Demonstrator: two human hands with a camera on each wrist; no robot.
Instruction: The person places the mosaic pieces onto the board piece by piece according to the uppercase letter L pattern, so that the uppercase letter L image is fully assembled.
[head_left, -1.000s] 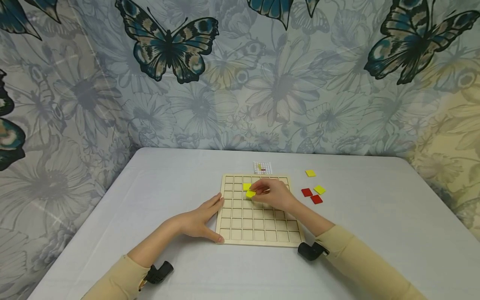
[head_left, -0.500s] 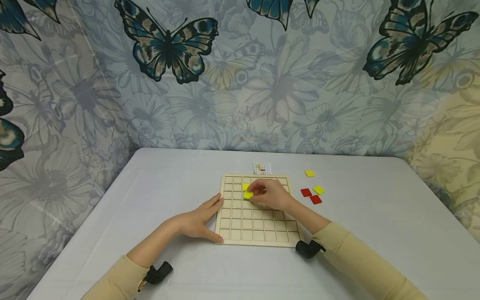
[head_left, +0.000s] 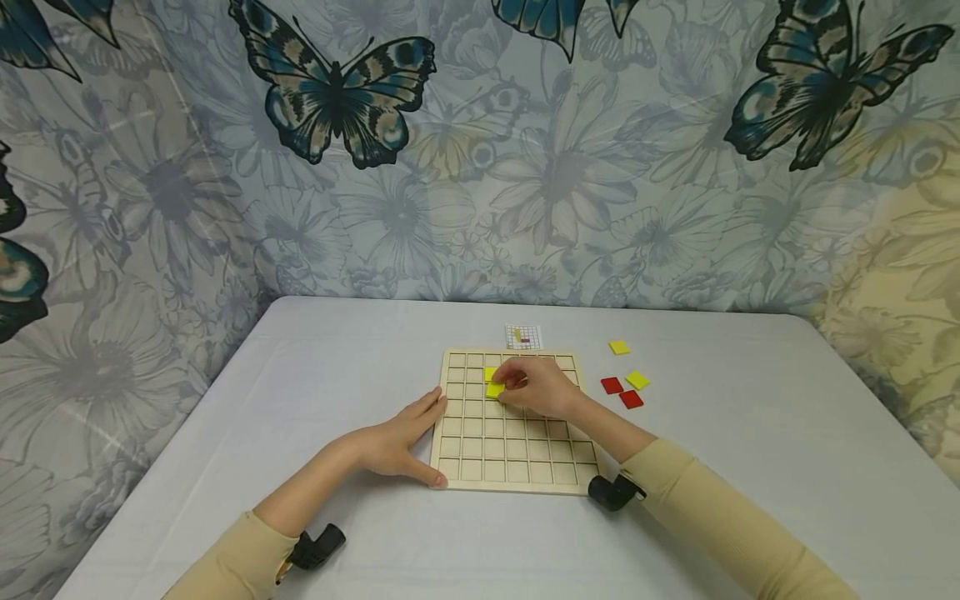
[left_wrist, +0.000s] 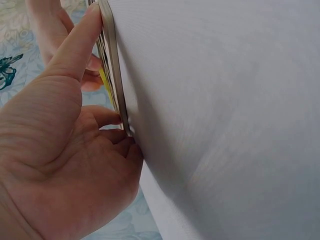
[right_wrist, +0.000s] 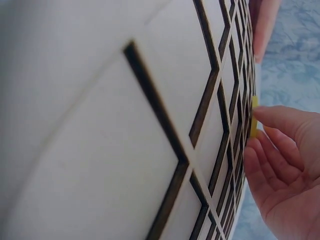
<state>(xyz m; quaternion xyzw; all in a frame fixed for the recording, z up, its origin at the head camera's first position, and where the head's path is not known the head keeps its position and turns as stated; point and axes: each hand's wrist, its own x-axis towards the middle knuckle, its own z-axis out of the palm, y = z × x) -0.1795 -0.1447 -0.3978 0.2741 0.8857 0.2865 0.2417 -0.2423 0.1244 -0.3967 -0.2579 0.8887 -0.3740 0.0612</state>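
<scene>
Part of board (head_left: 517,450) is hidden by right hand (head_left: 542,388); print on card (head_left: 523,337) is too small to be read. Pale, wood-like board, marked into square cells by dark grooves. Flat yellow tile (head_left: 494,391), on board just below second tile (head_left: 490,373), is pinched by right hand. Board's left edge is touched by left hand (head_left: 401,437), fingers loosely spread.

No text or number can be read; the small card (head_left: 523,337) just beyond the right hand (head_left: 538,387) bears a printed grid with yellow and red marks.
</scene>
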